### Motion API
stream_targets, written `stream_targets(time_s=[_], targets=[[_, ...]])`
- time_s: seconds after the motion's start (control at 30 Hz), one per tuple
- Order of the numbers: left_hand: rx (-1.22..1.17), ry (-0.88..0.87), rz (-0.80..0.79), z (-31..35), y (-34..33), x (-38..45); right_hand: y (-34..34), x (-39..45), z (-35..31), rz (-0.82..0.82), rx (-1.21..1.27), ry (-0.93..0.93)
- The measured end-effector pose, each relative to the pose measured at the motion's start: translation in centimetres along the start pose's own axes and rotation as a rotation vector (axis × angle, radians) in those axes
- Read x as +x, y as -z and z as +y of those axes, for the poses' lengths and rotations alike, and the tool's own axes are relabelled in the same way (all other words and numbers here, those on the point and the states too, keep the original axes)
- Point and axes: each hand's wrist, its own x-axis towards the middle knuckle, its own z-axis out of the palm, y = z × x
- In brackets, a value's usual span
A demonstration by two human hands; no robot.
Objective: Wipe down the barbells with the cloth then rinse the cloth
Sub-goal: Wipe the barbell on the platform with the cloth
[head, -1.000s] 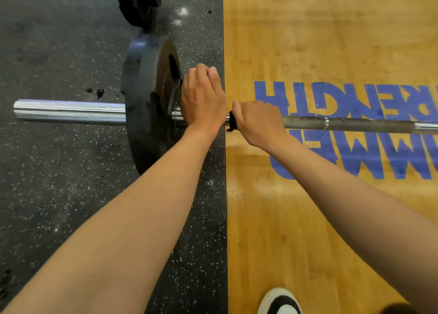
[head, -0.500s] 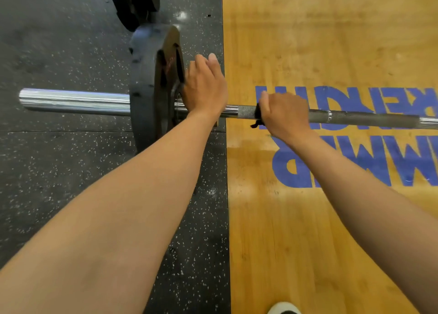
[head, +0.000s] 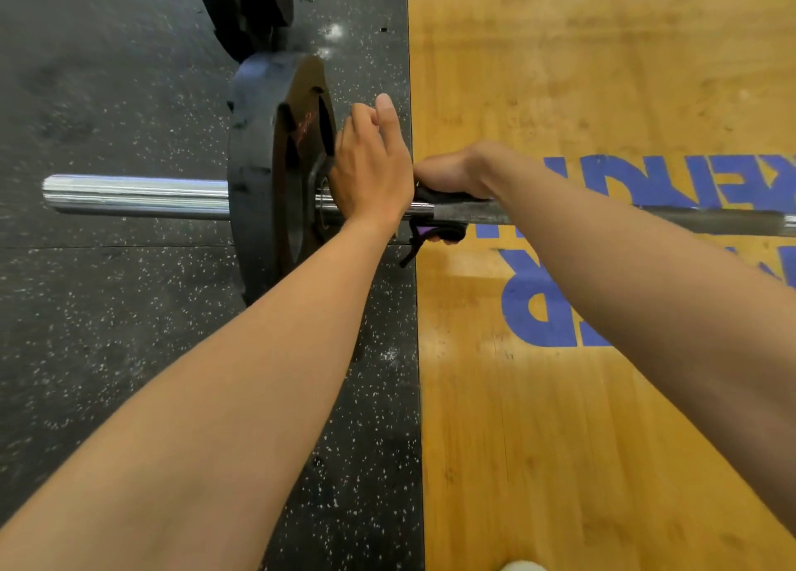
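The right hand (head: 450, 172) has slid back along the barbell (head: 603, 216) from half a second ago and now touches the left hand (head: 370, 170), fingers curled round the dark cloth (head: 435, 215) wrapped on the shaft. The left hand rests over the bar beside the black plate (head: 275, 174), fingers extended; whether its thumb hooks under is hidden. Cloth ends hang below the grip. The right fingers are hidden beneath the bar.
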Motion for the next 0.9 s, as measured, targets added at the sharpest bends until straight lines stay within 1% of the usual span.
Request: stream_targets(time_s=[0.07,0.1,0.17,0.2,0.23,0.33,0.4,0.57,0.7,0.8,0.87,0.9], targets=[[-0.008,-0.034,0.016,-0.3,0.0,-0.3,0.4,-0.3,1.1,0.047,-0.022,-0.003],[-0.004,-0.049,0.023,-0.4,0.1,-0.4,1.0,-0.7,2.0,0.059,-0.026,-0.037],[0.003,-0.064,0.043,-0.5,0.2,-0.7,2.4,-1.7,4.0,0.025,-0.045,-0.164],[0.002,-0.066,0.049,-0.5,0.2,-0.8,2.8,-2.3,4.6,-0.006,-0.053,-0.203],[0.001,-0.066,0.054,-0.5,0.2,-0.9,3.0,-2.7,5.0,-0.03,-0.052,-0.203],[-0.017,-0.071,0.059,-0.5,0.2,-1.2,2.9,-2.9,4.9,-0.087,-0.009,-0.095],[-0.033,-0.08,0.062,-0.5,0.3,-1.3,3.0,-2.2,4.5,-0.181,-0.024,-0.025],[-0.057,-0.082,0.061,-0.4,0.5,-1.4,2.3,0.4,2.4,-0.382,-0.217,0.059],[-0.076,-0.109,0.045,-0.7,0.8,-1.9,1.0,2.7,0.7,-0.445,-0.194,0.096],[-0.061,-0.128,0.042,-0.7,1.0,-2.1,1.2,2.6,1.5,-0.388,-0.199,0.13],[-0.053,-0.139,0.03,-0.9,1.0,-2.3,2.1,1.7,2.7,-0.4,-0.228,0.108],[-0.051,-0.148,0.028,-0.9,1.0,-2.3,2.8,1.2,3.5,-0.436,-0.252,0.068]])
